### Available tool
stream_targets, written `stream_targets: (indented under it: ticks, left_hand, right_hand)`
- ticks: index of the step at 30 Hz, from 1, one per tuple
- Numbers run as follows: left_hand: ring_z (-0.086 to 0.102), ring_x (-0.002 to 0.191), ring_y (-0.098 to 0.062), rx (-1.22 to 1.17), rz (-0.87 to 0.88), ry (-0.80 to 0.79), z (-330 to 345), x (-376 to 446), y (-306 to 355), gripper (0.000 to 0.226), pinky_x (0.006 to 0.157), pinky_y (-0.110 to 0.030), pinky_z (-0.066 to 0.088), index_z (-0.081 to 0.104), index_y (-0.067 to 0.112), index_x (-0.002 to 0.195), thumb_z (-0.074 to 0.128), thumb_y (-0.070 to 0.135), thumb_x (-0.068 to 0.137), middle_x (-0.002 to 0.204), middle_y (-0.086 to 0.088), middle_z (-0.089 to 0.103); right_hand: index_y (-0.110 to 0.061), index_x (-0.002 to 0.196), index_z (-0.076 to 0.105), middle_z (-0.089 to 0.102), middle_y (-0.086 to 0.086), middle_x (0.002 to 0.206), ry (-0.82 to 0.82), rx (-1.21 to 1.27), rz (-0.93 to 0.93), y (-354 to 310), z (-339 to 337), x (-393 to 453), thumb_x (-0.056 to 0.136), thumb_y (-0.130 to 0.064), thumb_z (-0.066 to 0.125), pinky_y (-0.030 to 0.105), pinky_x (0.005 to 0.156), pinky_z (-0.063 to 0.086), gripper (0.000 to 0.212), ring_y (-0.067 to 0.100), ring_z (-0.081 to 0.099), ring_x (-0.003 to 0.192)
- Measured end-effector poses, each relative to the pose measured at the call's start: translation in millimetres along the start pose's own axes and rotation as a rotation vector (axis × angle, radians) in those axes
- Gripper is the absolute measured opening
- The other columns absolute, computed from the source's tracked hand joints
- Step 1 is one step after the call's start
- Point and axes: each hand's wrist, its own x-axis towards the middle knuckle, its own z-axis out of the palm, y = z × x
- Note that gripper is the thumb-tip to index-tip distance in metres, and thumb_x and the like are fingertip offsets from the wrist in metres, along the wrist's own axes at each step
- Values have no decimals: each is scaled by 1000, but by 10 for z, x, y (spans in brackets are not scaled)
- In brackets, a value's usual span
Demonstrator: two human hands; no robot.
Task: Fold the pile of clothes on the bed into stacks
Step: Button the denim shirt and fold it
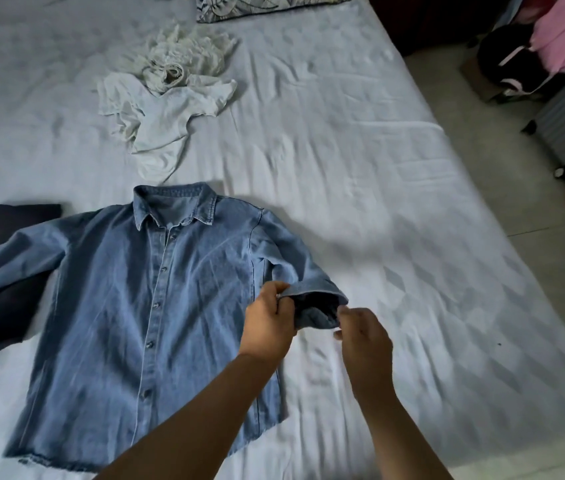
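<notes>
A blue denim button-up shirt (142, 306) lies flat and face up on the near part of the pale sheeted bed (360, 168), buttoned, collar toward the far side and frayed hem toward the near edge. Its left sleeve stretches out to the left over a dark navy folded garment (0, 271) that lies at the left edge of the bed. Its right sleeve bends down along the shirt's right side, and both hands meet at the cuff. The left hand (269, 320) pinches the cuff's upper edge between thumb and fingers; the right hand (364, 336) grips the cuff's near right corner with its fingertips, so the cuff opening gapes between them. Farther up the bed lies a crumpled heap of white clothes (167, 95), still unfolded, and beyond it a floral-patterned pillow (267, 5) at the far edge.
</notes>
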Motion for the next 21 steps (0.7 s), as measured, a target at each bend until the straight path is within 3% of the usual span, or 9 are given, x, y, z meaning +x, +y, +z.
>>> stream_targets:
  ticks: [3,6,8,10,13,15,17,19,21]
  left_hand:
    - [57,52,-15,-235,-86,-97,17,-90,-22,18,45,-25,46,56,14,90,40,12,98,69,-8,63]
    - [61,54,-8,-224,-82,-155,31,-130,-34,15,52,-20,46,58,14,93,44,15,99,75,-4,67]
    - [62,57,-8,-217,-96,-171,30,-135,-41,10,54,-19,46,59,13,97,49,14,96,79,-6,69]
    - [62,56,-11,-192,-112,-199,17,-151,-49,5,54,-19,48,59,10,96,55,12,93,78,-9,69]
    - [61,53,-13,7,-91,-158,32,-179,-104,10,58,-31,54,57,15,94,56,9,87,70,-8,68]
    - [65,64,-17,211,-72,-53,61,-181,-133,18,66,-35,54,51,28,95,52,14,83,64,0,67]
    - [66,75,-21,274,-45,-15,109,-204,-138,32,73,-37,53,49,36,107,48,17,82,65,1,67]
    - [67,68,-19,218,-38,-58,177,-239,-152,47,73,-39,55,49,45,119,45,15,83,64,1,67]
    - [66,56,-15,85,-61,-109,233,-270,-191,53,70,-37,57,50,49,124,42,12,86,60,-1,66]
  right_hand:
    - [-3,103,57,68,16,96,-310,414,182,12,-52,8,97,-14,42,37,79,49,19,28,67,88]
    - [-8,114,58,66,16,92,-436,601,167,8,-83,65,97,-9,37,31,65,47,27,25,62,70]
    - [-7,114,60,63,14,90,-496,648,192,17,-86,108,95,-12,42,27,61,44,27,20,53,63]
    - [-7,104,63,56,17,87,-506,677,227,12,-81,130,84,-20,61,33,67,42,24,26,46,68]
    - [-6,78,54,46,14,70,-382,530,224,-7,-45,151,69,-16,73,37,65,35,24,26,39,68]
    - [-10,67,43,41,6,58,-103,149,77,2,-41,177,73,1,62,31,56,31,23,21,35,58]
    - [-14,69,43,43,2,56,126,-169,-46,10,-80,141,73,4,56,31,53,33,22,21,38,53]
    - [-21,83,53,50,2,58,135,-224,-107,43,-143,90,79,0,56,31,56,39,21,20,48,55]
    - [-26,94,61,59,0,64,21,-156,-140,95,-234,85,87,-5,54,27,56,45,23,16,54,56]
